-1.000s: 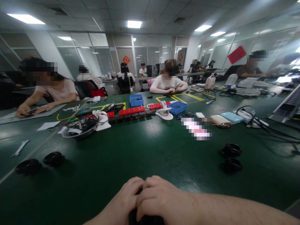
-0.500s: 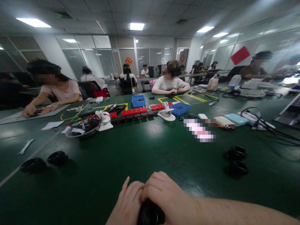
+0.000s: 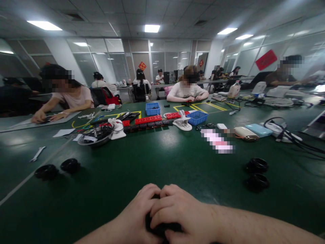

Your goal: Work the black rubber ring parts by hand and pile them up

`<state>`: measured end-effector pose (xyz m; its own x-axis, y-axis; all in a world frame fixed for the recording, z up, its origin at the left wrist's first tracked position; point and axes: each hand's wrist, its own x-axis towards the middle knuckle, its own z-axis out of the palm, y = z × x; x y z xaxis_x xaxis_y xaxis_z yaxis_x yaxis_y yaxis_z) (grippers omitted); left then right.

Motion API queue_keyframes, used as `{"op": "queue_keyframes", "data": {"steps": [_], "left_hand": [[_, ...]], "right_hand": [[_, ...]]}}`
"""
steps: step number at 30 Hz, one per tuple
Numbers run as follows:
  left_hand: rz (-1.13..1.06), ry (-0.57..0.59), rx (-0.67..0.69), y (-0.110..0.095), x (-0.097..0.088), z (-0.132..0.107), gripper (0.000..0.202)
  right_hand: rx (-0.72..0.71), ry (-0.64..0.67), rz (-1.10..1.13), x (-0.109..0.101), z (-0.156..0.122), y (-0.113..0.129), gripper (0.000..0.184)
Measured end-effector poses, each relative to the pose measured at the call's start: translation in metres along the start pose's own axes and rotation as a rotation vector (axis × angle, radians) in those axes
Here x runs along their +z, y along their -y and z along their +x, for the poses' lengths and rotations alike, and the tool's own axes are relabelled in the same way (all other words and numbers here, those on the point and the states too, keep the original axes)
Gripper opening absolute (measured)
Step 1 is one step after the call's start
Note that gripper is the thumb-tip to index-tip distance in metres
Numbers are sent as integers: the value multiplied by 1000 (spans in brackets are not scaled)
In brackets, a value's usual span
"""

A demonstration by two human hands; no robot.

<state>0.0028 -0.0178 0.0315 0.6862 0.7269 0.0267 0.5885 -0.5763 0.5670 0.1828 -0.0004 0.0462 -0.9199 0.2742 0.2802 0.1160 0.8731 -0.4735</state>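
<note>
At the near edge of the view, my left hand (image 3: 137,213) and my right hand (image 3: 186,211) are closed around a glossy black part (image 3: 159,229). My fingers cover much of it, so its full shape is hidden. The right fingers curl over its top, while the left hand wraps its left side. Two black ring-shaped parts (image 3: 70,165) rest on the green table to the left. Another pair of black ring-shaped parts (image 3: 257,165) sits to the right, one nearer me than the other.
A wrench (image 3: 38,154) lies at the left. Farther back are a bowl of cables (image 3: 95,141), a red-and-black strip (image 3: 148,119), white clamp stands (image 3: 182,124), and blue bins (image 3: 197,118). A power bank (image 3: 245,134) lies right. Several people sit around the tables.
My left hand has turned and closed further around the black part, its raised finger now folded in. My right fingers have curled lower over it. The view has shifted slightly left.
</note>
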Motion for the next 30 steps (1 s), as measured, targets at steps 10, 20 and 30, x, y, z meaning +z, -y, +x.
{"op": "queue_keyframes", "data": {"steps": [10,20,30], "left_hand": [[87,-10,19,1,8,-10,77],[83,-88,-60,9,19,-8,39],[63,61,59,6,-4,-2,37]], "right_hand": [[49,-179,-58,1,-1,11,35],[260,-138,-175,12,0,4,43],[-72,-32,13,3,1,4,6]]}}
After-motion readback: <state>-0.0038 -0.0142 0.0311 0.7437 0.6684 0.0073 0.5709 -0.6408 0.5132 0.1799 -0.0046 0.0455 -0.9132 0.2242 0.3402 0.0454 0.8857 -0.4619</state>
